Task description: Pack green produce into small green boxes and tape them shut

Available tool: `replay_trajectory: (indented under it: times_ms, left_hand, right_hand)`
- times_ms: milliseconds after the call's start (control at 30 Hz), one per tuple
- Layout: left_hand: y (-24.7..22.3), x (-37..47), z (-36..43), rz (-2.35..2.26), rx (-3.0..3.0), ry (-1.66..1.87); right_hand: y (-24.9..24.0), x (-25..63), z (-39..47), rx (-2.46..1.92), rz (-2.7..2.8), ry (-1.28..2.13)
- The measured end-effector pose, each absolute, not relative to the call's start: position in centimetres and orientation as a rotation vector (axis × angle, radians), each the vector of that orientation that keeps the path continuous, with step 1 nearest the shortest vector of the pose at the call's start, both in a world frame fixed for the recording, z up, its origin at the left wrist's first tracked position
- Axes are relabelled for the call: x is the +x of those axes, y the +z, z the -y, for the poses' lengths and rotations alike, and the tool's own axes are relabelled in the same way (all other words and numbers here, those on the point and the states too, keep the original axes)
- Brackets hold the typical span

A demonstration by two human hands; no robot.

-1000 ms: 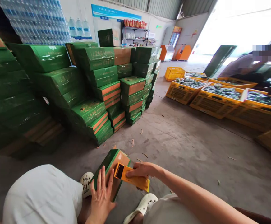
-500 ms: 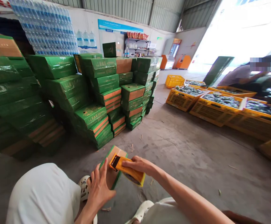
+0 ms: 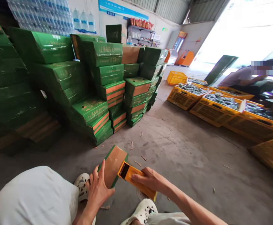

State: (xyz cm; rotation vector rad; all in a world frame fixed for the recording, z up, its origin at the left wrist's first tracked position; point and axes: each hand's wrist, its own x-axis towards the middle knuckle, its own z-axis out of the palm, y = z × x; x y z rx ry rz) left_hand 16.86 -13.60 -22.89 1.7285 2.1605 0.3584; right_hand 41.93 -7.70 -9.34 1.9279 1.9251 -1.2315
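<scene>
Between my feet a green cardboard box [image 3: 115, 161] stands with a brown side facing up and a strip of clear tape showing on it. My left hand [image 3: 100, 186] grips its near end, fingers along the left edge and thumb at the lower right. In my right hand [image 3: 149, 178] is an orange-yellow tape dispenser [image 3: 135, 177], held from above by its body. The dispenser's dark-fronted head is at the box's right edge; whether it touches cannot be made out. The tape roll inside is mostly hidden.
Tall stacks of green boxes [image 3: 89, 109] rise ahead and to the left. Yellow crates [image 3: 211, 111] filled with small dark packets line the right, where a person [image 3: 237, 76] sits. My white clogs [image 3: 144, 211] flank the box. Scraps litter the concrete floor [image 3: 174, 156].
My right hand has drawn the tape dispenser right and slightly down, from over the box's middle to its right edge. My left hand keeps its hold on the box. The view has tilted downward.
</scene>
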Motion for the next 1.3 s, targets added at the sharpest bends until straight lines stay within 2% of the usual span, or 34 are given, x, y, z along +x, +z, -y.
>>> replay_trajectory:
  times_ms: [233,467,633,767,900,1100,1200,1300]
  left_hand:
    - [-23.3,15.8,12.4,-2.122,1.708,0.369]
    - [-22.8,17.4,11.3,-2.197,1.803,0.215]
    - [-21.6,18.8,9.5,-2.091,1.924,0.173]
    - [-20.0,17.6,7.9,-2.081,1.831,0.167]
    - [-17.5,15.4,7.1,-2.024,1.695,0.255]
    - [-17.2,14.2,9.2,-1.598,1.31,0.593]
    - [-19.3,14.4,10.4,-1.267,0.976,0.672]
    - [-21.7,14.4,11.0,-1.137,0.815,0.659]
  right_hand:
    - [-9.5,44.3,9.1,2.039,-1.651,-1.348]
    - [-12.2,43.7,6.9,1.995,-1.625,-1.313]
    - [-13.8,42.5,6.0,1.949,-1.631,-1.334]
    - [-12.7,41.6,5.5,1.942,-1.703,-1.315]
    - [-9.3,41.8,5.1,1.911,-1.81,-1.322]
    - [-4.9,42.9,5.6,1.785,-1.909,-1.26]
    - [-5.0,43.0,5.6,1.778,-1.91,-1.255]
    - [-6.5,42.8,5.2,1.768,-1.843,-1.309]
